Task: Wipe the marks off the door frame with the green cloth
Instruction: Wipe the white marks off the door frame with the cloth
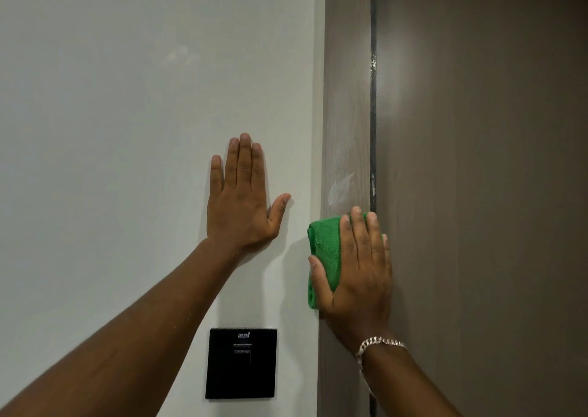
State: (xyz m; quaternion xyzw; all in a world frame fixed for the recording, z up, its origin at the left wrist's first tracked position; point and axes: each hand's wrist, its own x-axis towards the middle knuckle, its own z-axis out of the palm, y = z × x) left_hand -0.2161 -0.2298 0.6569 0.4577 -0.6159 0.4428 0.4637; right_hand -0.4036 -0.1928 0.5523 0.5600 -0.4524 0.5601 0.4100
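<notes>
The right hand (359, 273) presses the folded green microfibre cloth (324, 251) flat against the grey-brown wood-grain door frame (345, 98). Grip state: fingers extended and spread over the cloth, thumb along its left edge; the cloth is pinned by palm pressure, not pinched. A silver chain bracelet (378, 343) sits at this wrist.

The left hand (241, 200) lies open and flat on the pale painted wall (127, 98), fingers pointing up, holding nothing. It appears to serve as a brace.

The white smeared marks (340, 187) lie on the frame just above the cloth, not yet covered by it. Further pale flecks (373, 63) show higher up along the dark gap (373, 130) between the frame and the brown door leaf (477, 162). A black square wall switch plate (241, 363) is mounted on the wall below the left hand.

Probable faults from this position:
- Cloth slip. Palm pressure alone holds the cloth; an upward stroke with light pressure may leave it behind or bunch it.
- Incomplete wipe. The cloth's left part overhangs the frame edge toward the wall, so a stroke could miss part of the smear.
- Residue transfer. A loaded cloth may spread the smear instead of lifting it.
- Missed flecks. Those beside the gap are high and narrow, and a flat pass may skip them.
</notes>
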